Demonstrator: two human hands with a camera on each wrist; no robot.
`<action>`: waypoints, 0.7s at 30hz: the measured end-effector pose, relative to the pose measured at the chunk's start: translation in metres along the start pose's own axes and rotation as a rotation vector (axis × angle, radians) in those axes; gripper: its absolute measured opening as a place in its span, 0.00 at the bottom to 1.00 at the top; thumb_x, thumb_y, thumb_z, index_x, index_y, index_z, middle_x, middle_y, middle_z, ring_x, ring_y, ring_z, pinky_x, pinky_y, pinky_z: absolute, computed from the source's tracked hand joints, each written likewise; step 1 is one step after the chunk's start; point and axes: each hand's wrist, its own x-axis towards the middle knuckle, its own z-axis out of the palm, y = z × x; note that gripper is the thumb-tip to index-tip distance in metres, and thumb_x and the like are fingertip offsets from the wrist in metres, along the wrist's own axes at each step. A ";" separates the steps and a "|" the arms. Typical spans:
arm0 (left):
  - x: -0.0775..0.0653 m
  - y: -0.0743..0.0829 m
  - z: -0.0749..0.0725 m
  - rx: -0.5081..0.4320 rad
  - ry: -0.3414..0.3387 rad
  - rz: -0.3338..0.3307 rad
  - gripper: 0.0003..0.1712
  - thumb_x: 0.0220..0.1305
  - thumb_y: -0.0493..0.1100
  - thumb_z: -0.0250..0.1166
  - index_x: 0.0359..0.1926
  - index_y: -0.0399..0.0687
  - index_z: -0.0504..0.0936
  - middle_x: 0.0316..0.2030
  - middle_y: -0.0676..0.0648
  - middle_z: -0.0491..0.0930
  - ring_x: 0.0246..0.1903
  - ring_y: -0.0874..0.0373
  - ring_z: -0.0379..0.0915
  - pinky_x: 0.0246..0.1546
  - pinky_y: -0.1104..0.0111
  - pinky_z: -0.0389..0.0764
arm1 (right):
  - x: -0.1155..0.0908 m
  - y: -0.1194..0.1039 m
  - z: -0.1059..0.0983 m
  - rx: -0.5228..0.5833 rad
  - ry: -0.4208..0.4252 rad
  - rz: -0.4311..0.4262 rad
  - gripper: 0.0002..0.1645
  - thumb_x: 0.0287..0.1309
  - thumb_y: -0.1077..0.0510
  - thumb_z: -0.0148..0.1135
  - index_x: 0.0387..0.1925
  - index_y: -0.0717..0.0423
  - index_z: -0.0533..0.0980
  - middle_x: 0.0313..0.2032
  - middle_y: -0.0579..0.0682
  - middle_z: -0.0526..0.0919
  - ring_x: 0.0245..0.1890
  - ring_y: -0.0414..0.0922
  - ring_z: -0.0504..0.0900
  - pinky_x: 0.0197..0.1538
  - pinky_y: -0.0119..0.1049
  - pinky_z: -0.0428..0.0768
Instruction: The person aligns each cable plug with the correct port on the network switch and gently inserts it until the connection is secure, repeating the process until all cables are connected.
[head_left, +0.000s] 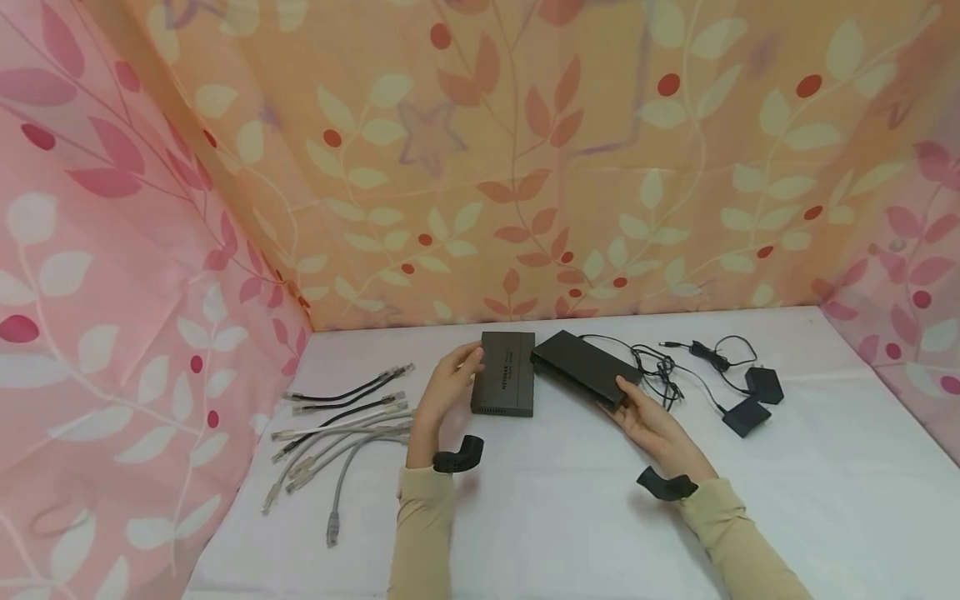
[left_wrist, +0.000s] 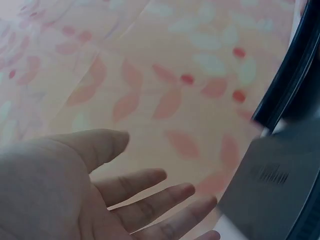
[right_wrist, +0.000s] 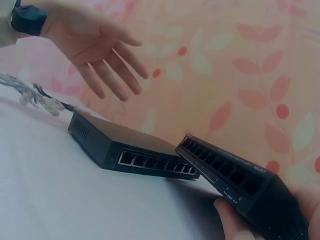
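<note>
My right hand (head_left: 647,418) grips one end of a black network switch (head_left: 585,365), thumb on top and fingers beneath. It is held tilted, and its row of ports shows in the right wrist view. A second dark network switch (head_left: 503,383) with NETGEAR lettering lies flat on the table to its left; its port row (right_wrist: 157,164) faces the right wrist camera. Near that switch's left edge, my left hand (head_left: 447,385) is raised with fingers spread and nothing in it. In the left wrist view the left palm (left_wrist: 45,185) shows bare.
Several grey and black network cables (head_left: 345,433) lie on the white table (head_left: 555,517) at left. Two black power adapters (head_left: 764,385) (head_left: 746,416) with tangled cords (head_left: 662,371) sit at right. A floral curtain (head_left: 525,167) closes off the back and sides.
</note>
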 end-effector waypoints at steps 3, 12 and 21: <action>-0.004 -0.003 -0.013 0.110 0.070 0.004 0.23 0.70 0.50 0.50 0.60 0.43 0.72 0.55 0.40 0.75 0.48 0.46 0.77 0.47 0.55 0.76 | 0.000 0.000 -0.001 -0.021 -0.014 -0.008 0.45 0.67 0.59 0.48 0.72 0.47 0.31 0.45 0.48 0.78 0.45 0.43 0.81 0.63 0.39 0.63; -0.015 -0.022 -0.044 0.290 0.133 -0.013 0.22 0.69 0.52 0.52 0.58 0.47 0.75 0.54 0.43 0.76 0.50 0.49 0.75 0.52 0.54 0.73 | -0.001 0.001 -0.003 -0.018 -0.045 -0.008 0.39 0.67 0.59 0.48 0.71 0.46 0.40 0.48 0.49 0.77 0.47 0.44 0.81 0.63 0.39 0.64; -0.020 -0.046 -0.066 0.364 0.272 0.081 0.17 0.68 0.47 0.55 0.53 0.45 0.78 0.51 0.43 0.78 0.54 0.46 0.71 0.55 0.52 0.69 | -0.001 0.000 -0.003 -0.027 -0.043 -0.006 0.43 0.68 0.58 0.47 0.72 0.47 0.33 0.46 0.49 0.79 0.47 0.44 0.81 0.63 0.41 0.63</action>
